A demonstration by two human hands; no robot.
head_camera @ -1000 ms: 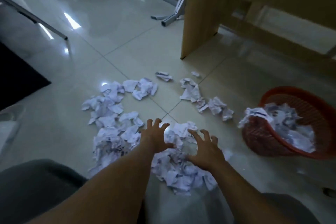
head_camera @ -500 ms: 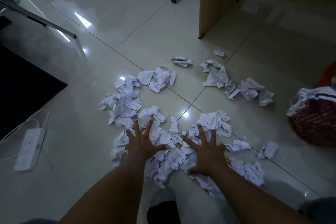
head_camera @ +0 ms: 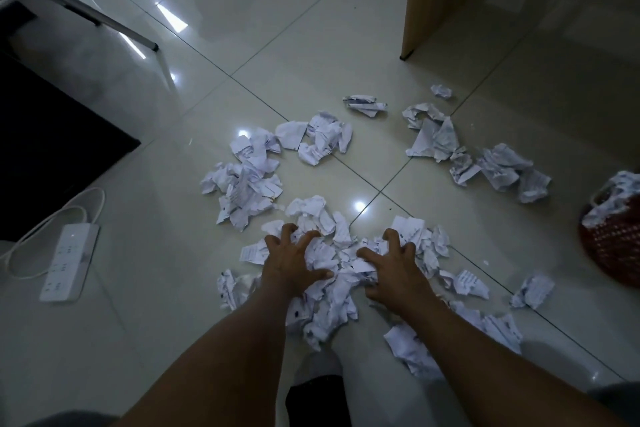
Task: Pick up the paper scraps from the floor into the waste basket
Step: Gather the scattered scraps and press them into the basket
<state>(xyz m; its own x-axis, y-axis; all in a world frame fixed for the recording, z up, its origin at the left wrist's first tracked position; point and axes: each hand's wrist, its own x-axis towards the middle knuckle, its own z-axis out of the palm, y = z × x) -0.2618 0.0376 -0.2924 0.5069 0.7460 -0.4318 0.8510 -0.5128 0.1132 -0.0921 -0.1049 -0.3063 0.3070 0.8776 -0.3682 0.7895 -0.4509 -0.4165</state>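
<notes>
clear: floor (head_camera: 277, 45) beyond paper scraps (head_camera: 322, 139) | blocking: power strip (head_camera: 69, 260) left, waste basket (head_camera: 613, 246) right

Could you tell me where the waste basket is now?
In the head view the red waste basket sits at the far right edge, partly cut off, to the right of the right hand and the paper scraps it grips.

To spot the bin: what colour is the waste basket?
The mesh waste basket is red; head view, right edge.
</notes>
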